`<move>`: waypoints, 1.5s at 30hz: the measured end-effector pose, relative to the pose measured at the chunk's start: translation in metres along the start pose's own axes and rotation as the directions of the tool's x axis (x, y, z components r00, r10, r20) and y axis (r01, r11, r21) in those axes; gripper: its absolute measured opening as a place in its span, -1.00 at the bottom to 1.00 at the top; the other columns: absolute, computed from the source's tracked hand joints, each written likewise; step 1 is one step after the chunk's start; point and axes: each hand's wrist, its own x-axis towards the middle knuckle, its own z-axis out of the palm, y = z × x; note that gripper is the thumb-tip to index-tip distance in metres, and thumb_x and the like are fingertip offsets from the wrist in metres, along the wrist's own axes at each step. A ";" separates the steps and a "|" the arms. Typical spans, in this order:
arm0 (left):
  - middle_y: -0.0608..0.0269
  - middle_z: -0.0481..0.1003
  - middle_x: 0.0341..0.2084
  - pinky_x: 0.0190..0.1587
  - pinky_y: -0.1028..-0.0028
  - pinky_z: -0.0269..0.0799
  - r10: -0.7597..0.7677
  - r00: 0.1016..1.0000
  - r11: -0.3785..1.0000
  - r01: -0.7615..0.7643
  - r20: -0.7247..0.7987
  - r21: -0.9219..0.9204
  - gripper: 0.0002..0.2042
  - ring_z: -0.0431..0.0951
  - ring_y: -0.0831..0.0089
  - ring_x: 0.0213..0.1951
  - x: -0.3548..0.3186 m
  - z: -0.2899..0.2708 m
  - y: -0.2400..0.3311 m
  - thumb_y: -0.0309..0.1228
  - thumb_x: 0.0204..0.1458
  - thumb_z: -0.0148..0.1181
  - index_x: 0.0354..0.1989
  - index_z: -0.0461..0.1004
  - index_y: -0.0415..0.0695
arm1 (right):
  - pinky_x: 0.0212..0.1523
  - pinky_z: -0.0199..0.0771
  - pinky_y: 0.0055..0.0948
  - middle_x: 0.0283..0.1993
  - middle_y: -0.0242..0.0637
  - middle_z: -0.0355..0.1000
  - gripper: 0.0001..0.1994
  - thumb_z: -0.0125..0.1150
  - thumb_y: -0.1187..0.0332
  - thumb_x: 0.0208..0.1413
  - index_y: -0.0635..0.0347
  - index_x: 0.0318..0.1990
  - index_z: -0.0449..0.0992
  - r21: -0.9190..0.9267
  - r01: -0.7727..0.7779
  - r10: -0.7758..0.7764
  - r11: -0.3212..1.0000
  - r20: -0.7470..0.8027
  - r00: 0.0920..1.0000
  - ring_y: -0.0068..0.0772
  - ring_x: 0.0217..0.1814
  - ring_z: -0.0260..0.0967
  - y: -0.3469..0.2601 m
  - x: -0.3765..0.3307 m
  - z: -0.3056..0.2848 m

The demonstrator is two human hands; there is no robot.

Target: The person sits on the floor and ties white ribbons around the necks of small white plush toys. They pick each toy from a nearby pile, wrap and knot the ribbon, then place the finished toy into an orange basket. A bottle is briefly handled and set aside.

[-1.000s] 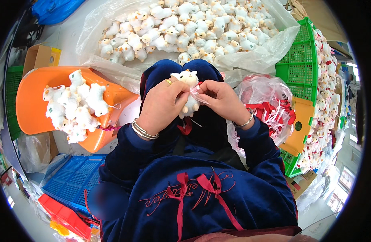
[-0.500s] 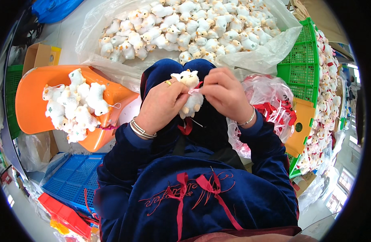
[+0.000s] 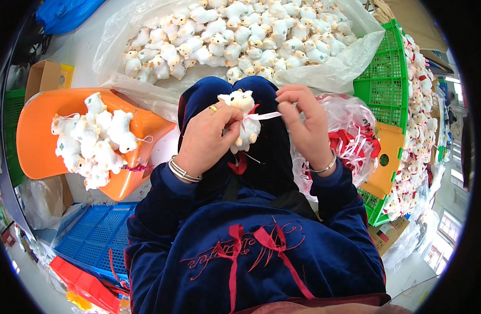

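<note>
A small white plush animal [image 3: 247,137] with a cream face sits upright over my lap. My left hand [image 3: 206,137] is closed on its side, thumb and forefinger pinched at its neck, where a red and pale ribbon goes round. The pale end of the ribbon [image 3: 267,115] sticks out sideways toward my right hand [image 3: 306,123]. That hand is open, thumb and forefinger apart, close to the ribbon's tip. Below the toy, a red ribbon piece [image 3: 238,166] lies on my dark blue clothing.
Many similar white toys [image 3: 230,39] fill a clear plastic sheet ahead. An orange chair [image 3: 36,131] at left carries several more. At right, a plastic bag [image 3: 345,110] holds red and white ribbons beside a green crate [image 3: 379,83]. A blue crate [image 3: 94,235] stands at lower left.
My right hand has moved right, away from the toy, and its fingers have spread. The pale ribbon end now stretches out straight from the toy's neck. My left hand keeps its hold.
</note>
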 end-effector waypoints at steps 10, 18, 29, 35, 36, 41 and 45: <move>0.14 0.52 -0.40 -0.29 0.27 0.48 0.016 1.000 1.000 -0.016 -0.016 -0.020 -0.90 0.59 0.14 -0.34 -0.007 0.003 -0.002 -0.50 0.05 0.27 -0.28 0.50 -0.14 | -0.15 0.45 -0.30 -0.14 -0.17 0.46 -0.79 0.36 0.55 0.01 0.15 -0.17 0.58 0.032 0.240 -0.242 0.970 0.168 0.956 -0.15 -0.12 0.46 0.032 -0.016 0.042; 0.15 0.51 -0.41 -0.32 0.30 0.47 0.028 0.999 0.998 -0.029 -0.022 -0.052 -0.88 0.58 0.16 -0.36 -0.006 0.005 -0.002 -0.53 0.04 0.29 -0.28 0.48 -0.14 | -0.17 0.36 -0.31 -0.25 -0.28 0.47 -0.82 0.37 0.51 0.00 0.11 -0.21 0.58 -0.060 0.197 -0.183 0.979 0.190 0.965 -0.20 -0.21 0.43 0.025 -0.009 0.043; 0.19 0.54 -0.44 -0.33 0.42 0.52 -0.206 0.978 0.953 0.195 -0.023 -0.233 -0.92 0.59 0.39 -0.44 -0.012 0.008 -0.003 -0.55 0.12 0.22 -0.23 0.49 -0.22 | -0.13 0.34 -0.29 -0.20 -0.33 0.44 -0.79 0.39 0.50 -0.02 0.11 -0.19 0.61 -0.043 0.386 -0.358 0.922 0.286 0.889 -0.21 -0.16 0.40 0.038 -0.009 0.036; 0.09 0.56 -0.52 -0.42 0.38 0.46 -0.305 0.951 0.942 0.294 -0.048 -0.162 -0.85 0.55 0.36 -0.54 -0.011 -0.001 0.005 -0.43 0.20 0.17 -0.34 0.52 -0.28 | -0.06 0.34 -0.26 -0.17 -0.33 0.43 -0.78 0.42 0.48 -0.02 0.11 -0.17 0.64 -0.032 0.489 -0.470 0.872 0.229 0.853 -0.19 -0.10 0.39 0.043 -0.017 0.039; 0.08 0.56 -0.52 -0.43 0.36 0.46 -0.307 0.951 0.947 0.301 -0.039 -0.116 -0.83 0.55 0.33 -0.55 -0.010 -0.003 0.007 -0.41 0.20 0.18 -0.37 0.53 -0.27 | -0.05 0.34 -0.25 -0.16 -0.33 0.42 -0.78 0.43 0.47 -0.02 0.10 -0.17 0.65 -0.038 0.491 -0.472 0.871 0.218 0.854 -0.18 -0.08 0.38 0.044 -0.018 0.041; 0.07 0.57 -0.50 -0.38 0.25 0.48 -0.304 0.953 0.947 0.301 0.010 0.109 -0.83 0.60 0.13 -0.46 -0.006 -0.004 0.024 -0.38 0.13 0.25 -0.42 0.53 -0.23 | 0.01 0.34 -0.23 -0.14 -0.32 0.43 -0.74 0.46 0.51 -0.05 0.09 -0.15 0.65 -0.024 0.503 -0.490 0.864 0.190 0.851 -0.14 0.01 0.35 0.047 -0.022 0.042; 0.05 0.58 -0.48 -0.31 0.21 0.50 -0.329 0.941 0.938 0.335 -0.075 0.091 -0.85 0.62 0.08 -0.39 -0.005 0.001 0.033 -0.40 0.08 0.27 -0.41 0.53 -0.23 | 0.01 0.33 -0.21 -0.15 -0.37 0.42 -0.75 0.48 0.46 -0.09 0.03 -0.19 0.67 -0.082 0.457 -0.445 0.886 0.127 0.886 -0.16 -0.02 0.35 0.041 -0.025 0.050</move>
